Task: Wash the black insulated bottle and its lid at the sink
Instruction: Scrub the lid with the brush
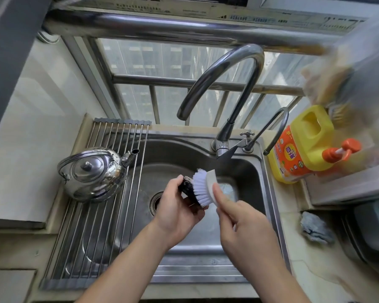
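- The left hand point(175, 213) is curled round the small black lid point(187, 189) and holds it up over the sink point(173, 154).
- The right hand point(243, 224) grips the handle of a white brush point(204, 189), with the fingers wrapped round it.
- The lid sits just to the left of the brush. The white bristles point left and touch the lid, so the two hands meet in the middle.
- The brush runs from the right hand up and away, so I think the next rub goes along that line, across the lid.
- The left hand is the one on the lid, so it has to keep the lid from slipping.
- I cannot see the black bottle anywhere, so I guess it gets washed apart from the lid.
- A grey cloth point(315, 228) lies on the table to the right of the sink.
- A shiny kettle point(92, 173) stands on the metal rack point(101, 215) over the left side of the sink.
- A yellow soap bottle point(300, 145) stands past the right corner of the sink.
- The bent tap point(223, 84) curves high over the back of the sink. I cannot tell if water runs.
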